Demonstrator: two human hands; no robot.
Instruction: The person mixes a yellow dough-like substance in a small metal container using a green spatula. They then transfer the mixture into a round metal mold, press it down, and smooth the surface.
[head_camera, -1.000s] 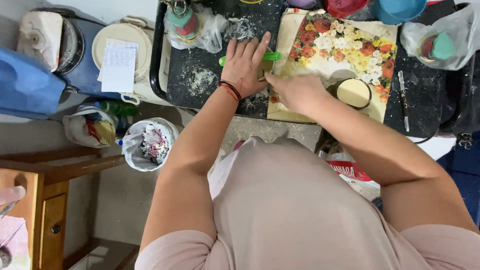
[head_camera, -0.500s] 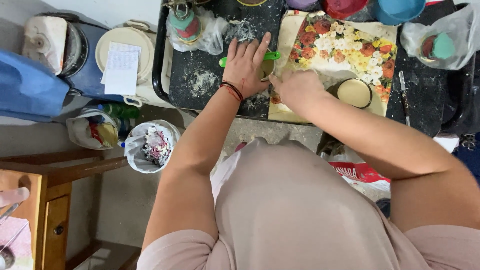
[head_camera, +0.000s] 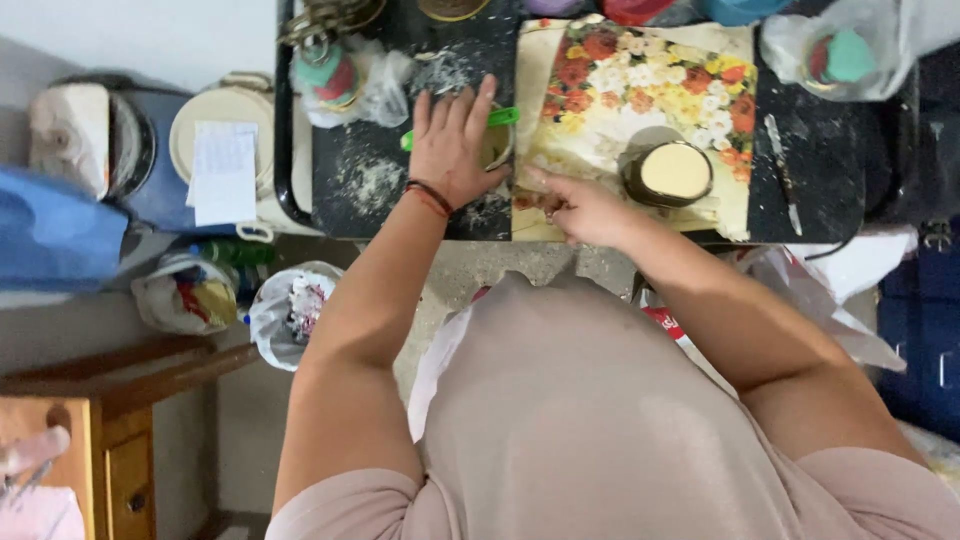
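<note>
Now our left hand (head_camera: 453, 148) lies flat, fingers spread, over a green-handled cup (head_camera: 497, 140) on the black tray (head_camera: 385, 180). Our right hand (head_camera: 580, 207), loosely curled and holding nothing we can make out, touches the floral board (head_camera: 650, 90) beside one round tin (head_camera: 672, 172) of pale cream. Two plastic bags (head_camera: 850, 50) hold teal pieces.

We see a green-handled round cutter (head_camera: 497, 130) lying flat on the floured black tray (head_camera: 380, 190), mostly hidden, just beside the floral mat (head_camera: 640, 80).
</note>
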